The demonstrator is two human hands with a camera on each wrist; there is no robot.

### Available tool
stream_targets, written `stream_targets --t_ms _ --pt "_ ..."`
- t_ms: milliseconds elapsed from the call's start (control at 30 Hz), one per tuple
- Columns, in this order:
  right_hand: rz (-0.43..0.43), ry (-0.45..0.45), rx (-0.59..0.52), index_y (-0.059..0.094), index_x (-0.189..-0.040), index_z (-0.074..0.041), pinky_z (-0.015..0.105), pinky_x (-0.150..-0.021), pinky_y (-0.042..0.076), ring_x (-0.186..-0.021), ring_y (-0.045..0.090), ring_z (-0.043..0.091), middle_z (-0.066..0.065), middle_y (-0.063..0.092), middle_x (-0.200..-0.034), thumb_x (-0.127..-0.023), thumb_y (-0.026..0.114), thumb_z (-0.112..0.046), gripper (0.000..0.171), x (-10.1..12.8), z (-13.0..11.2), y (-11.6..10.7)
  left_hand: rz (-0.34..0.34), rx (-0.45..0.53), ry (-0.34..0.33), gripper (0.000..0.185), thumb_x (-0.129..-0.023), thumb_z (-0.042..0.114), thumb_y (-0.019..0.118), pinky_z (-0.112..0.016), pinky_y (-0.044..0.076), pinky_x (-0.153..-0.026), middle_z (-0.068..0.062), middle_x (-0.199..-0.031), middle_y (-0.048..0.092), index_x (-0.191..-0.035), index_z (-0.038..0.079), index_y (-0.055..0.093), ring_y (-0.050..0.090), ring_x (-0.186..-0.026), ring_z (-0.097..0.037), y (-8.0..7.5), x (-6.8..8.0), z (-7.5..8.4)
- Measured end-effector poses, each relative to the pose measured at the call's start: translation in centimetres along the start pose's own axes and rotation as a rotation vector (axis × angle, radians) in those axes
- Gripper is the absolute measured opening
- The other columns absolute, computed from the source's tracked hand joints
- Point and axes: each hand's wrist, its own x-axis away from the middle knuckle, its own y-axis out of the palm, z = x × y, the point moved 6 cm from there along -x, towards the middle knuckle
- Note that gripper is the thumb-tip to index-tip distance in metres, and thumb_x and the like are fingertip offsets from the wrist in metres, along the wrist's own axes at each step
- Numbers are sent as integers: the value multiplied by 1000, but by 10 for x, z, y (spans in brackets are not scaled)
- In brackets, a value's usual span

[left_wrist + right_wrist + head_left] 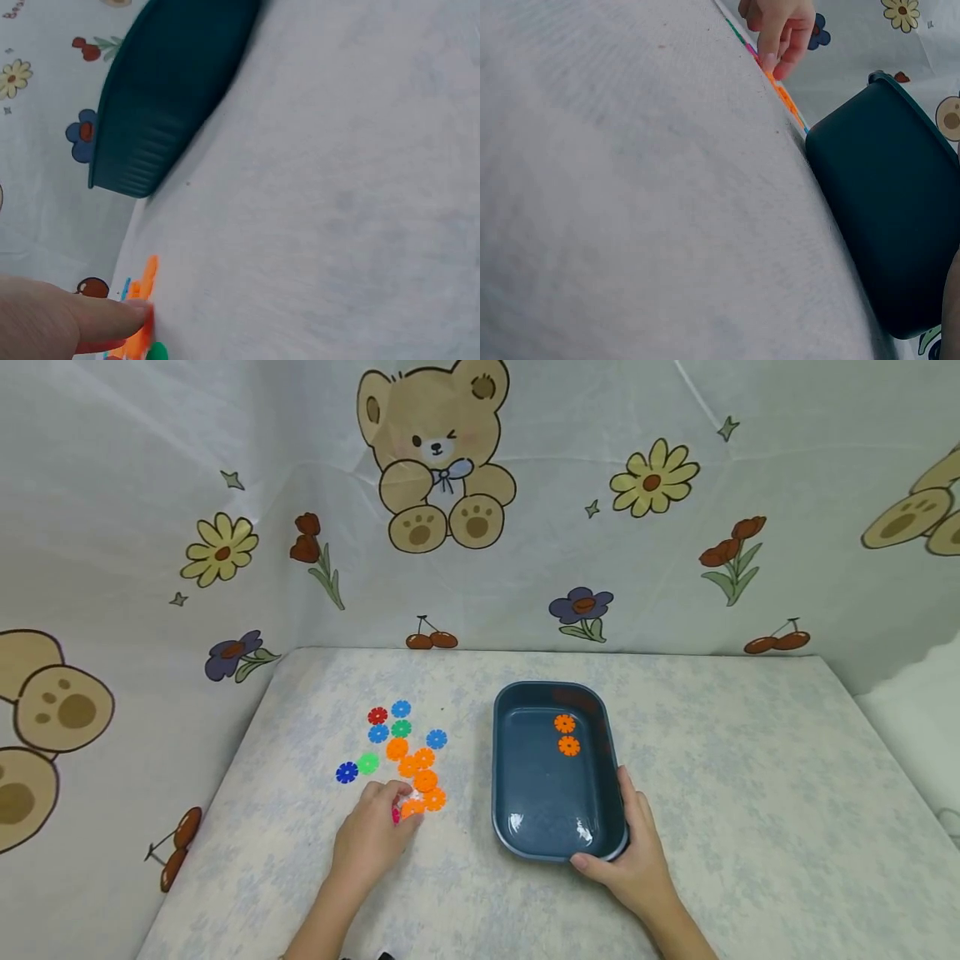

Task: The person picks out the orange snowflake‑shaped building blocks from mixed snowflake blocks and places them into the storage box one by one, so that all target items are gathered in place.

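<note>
A dark blue plastic tub sits mid-table with two orange flower-shaped discs inside at its far end. My right hand grips the tub's near right corner, thumb on the near rim and fingers along the right wall. Left of the tub lies a cluster of small discs in orange, blue, red and green. My left hand pinches an orange disc at the near end of the cluster, beside a pink one. In the left wrist view a fingertip presses on the orange disc, with the tub behind.
The table has a pale mottled cover. A printed cloth with bears and flowers walls in the back and left sides. In the right wrist view the left hand is beyond the tub, above the row of discs.
</note>
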Motion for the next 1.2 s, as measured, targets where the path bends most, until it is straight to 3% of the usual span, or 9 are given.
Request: stream_targets --t_ms 133,333,433,567,667,800,967,1200 --pt "0 -9 -11 24 -156 -5 5 -92 30 -108 42 6 28 49 -121 -51 94 -14 127 -4 -21 -2 18 -11 -14 32 -82 26 81 -26 43 -54 -8 -109 60 -108 14 68 51 -62 -14 2 -3 -4" --pt "1 -16 -18 25 -156 -5 5 -92 30 -109 42 6 28 49 -122 -52 94 -16 126 -5 -28 -4 -9 6 34 26 -83 23 81 -27 38 -52 2 -84 61 -100 18 61 47 -59 -13 2 -3 -3" --pt "1 -17 -23 25 -156 -3 5 -92 31 -108 43 8 30 49 -121 -52 94 -15 126 -5 -29 -4 -37 85 53 21 -85 22 78 -26 35 -48 5 -79 62 -98 23 62 45 -54 -14 0 -1 1" --pt "5 -24 -20 25 -156 -3 5 -92 31 -108 43 7 29 49 -120 -52 94 -16 126 -5 -29 -5 -80 293 52 14 -88 22 76 -25 39 -49 4 -84 63 -97 26 67 49 -58 -16 -5 -1 11" --pt "4 -19 -13 25 -156 -4 5 -92 30 -108 43 6 29 49 -121 -51 94 -15 126 -6 -30 -5 -116 421 61 11 -89 24 75 -26 44 -55 2 -87 63 -96 28 68 54 -67 -18 -8 -2 26" --pt "2 -8 -9 24 -157 -5 4 -93 30 -110 43 6 29 49 -123 -50 94 -12 127 -6 -30 -5 -160 490 104 10 -90 28 74 -29 48 -60 0 -87 64 -96 27 67 57 -74 -20 -8 -7 54" --pt "3 -12 3 24 -156 -4 4 -93 29 -110 43 6 29 49 -122 -49 94 -11 128 -5 -25 -4 -247 512 186 11 -92 31 71 -31 49 -57 -1 -88 62 -99 26 64 57 -66 -20 1 -14 94" --pt "-13 -9 1 21 -158 -9 4 -96 29 -113 42 5 25 49 -127 -48 97 -21 134 2 10 1 -309 476 289 10 -94 29 70 -28 45 -53 -1 -80 60 -99 24 62 52 -59 -17 16 -26 143"
